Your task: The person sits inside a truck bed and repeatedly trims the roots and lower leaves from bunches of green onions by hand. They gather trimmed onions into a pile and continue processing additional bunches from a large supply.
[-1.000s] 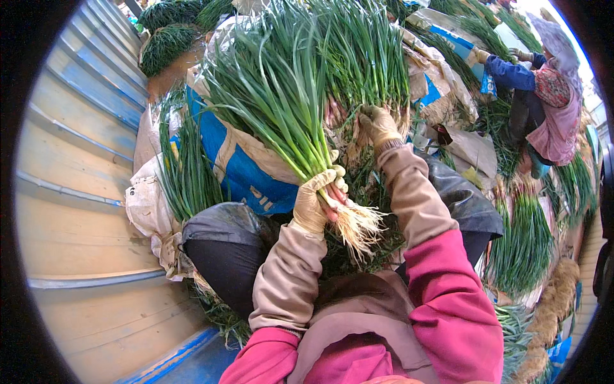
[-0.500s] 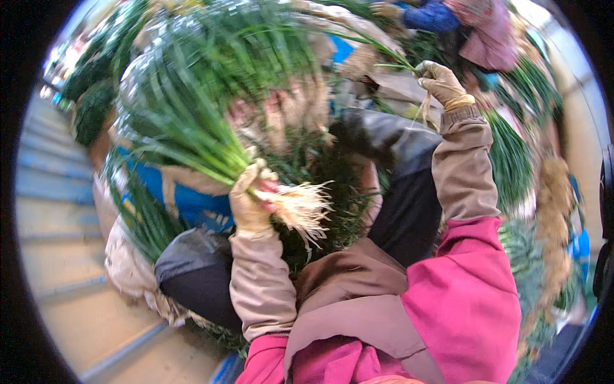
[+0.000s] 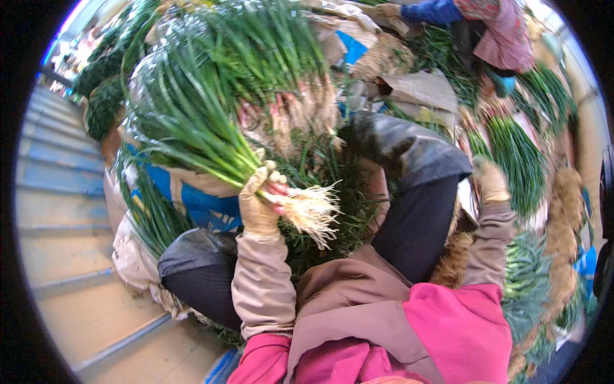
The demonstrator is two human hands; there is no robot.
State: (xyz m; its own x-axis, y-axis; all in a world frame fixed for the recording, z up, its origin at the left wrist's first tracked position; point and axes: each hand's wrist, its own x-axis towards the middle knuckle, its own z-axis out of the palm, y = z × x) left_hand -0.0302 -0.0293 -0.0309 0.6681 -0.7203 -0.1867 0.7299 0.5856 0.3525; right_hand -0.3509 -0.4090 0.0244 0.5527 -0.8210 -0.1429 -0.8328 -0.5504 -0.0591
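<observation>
Left hand [image 3: 261, 201] grips green onions [image 3: 211, 121]; right hand [image 3: 491, 181] blurred, contents unclear.

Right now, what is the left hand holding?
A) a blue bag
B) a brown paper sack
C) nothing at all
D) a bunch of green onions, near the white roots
D: the gloved left hand is wrapped around the bunch of green onions just above its white roots, with the leaves fanning up and away.
</observation>
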